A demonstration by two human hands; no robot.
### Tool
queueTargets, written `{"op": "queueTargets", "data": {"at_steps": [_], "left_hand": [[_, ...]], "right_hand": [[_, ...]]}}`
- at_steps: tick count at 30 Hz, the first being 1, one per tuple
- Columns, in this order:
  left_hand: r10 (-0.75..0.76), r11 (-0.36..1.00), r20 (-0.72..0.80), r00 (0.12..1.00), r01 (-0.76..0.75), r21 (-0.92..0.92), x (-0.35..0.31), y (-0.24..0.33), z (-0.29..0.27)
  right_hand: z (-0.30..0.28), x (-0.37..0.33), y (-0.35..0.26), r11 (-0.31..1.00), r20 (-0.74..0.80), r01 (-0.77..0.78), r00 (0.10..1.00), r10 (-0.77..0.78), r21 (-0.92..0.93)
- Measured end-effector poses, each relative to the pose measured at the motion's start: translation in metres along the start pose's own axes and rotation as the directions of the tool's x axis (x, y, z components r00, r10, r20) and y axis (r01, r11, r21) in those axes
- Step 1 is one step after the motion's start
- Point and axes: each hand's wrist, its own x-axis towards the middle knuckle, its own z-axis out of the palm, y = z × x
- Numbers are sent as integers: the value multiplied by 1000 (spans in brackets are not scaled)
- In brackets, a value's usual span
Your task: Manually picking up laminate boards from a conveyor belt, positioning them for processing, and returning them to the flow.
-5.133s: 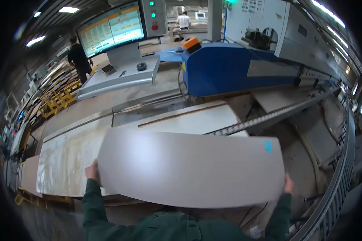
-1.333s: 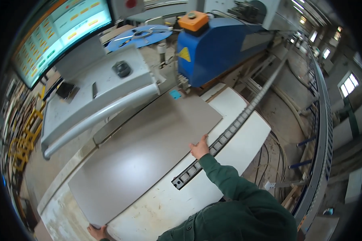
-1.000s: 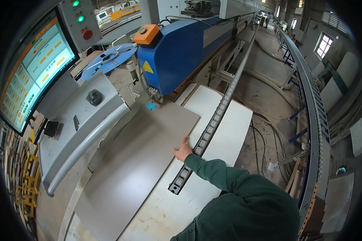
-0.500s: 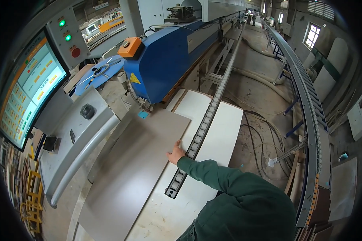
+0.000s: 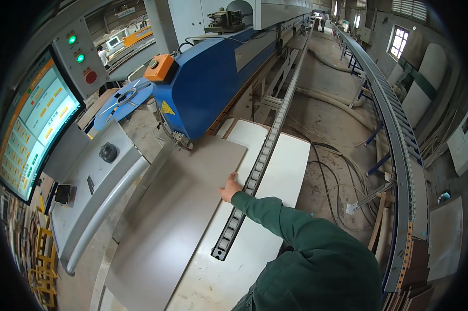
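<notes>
A large grey-brown panel (image 5: 177, 217) lies flat on a white table surface (image 5: 213, 282), its far corner close to the low end of a blue machine housing (image 5: 208, 88). My right hand (image 5: 229, 188) is at the panel's right edge, the fingers partly spread and touching that edge. Part of the fingers is hidden by the hand itself. Under my green sleeve (image 5: 265, 210) passes a narrow rail of small rollers (image 5: 252, 181), just right of the hand. Nowhere in the picture does my left hand show.
At left stand a lit control screen (image 5: 42, 124) and a grey console (image 5: 96, 181) with a black knob (image 5: 108, 152). A long roller conveyor (image 5: 384, 119) runs along the right. Cables (image 5: 343, 166) and hoses lie on the floor between. An orange box (image 5: 160, 68) tops the blue housing.
The panel has slid a little forward along the blue machine, and my right hand has moved with it. A small turquoise patch near the machine's foot no longer shows. The view has shifted slightly.
</notes>
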Motion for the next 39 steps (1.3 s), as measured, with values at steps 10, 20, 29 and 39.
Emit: {"op": "queueTargets", "data": {"at_steps": [10,20,29,39], "left_hand": [[-20,980,-183,983,-17,-197,-10,24,13],[-132,981,-149,980,107,-164,13,20,62],[-219,959,-140,966,187,-211,-16,94,36],[-183,947,-118,976,143,-288,-41,189,29]], "right_hand": [[-26,29,1,998,39,-15,999,12,65],[-3,90,37,993,-1,15,1000,-15,121],[-11,139,62,890,55,-97,995,81,446],[-77,214,93,920,-59,-22,997,49,392]]}}
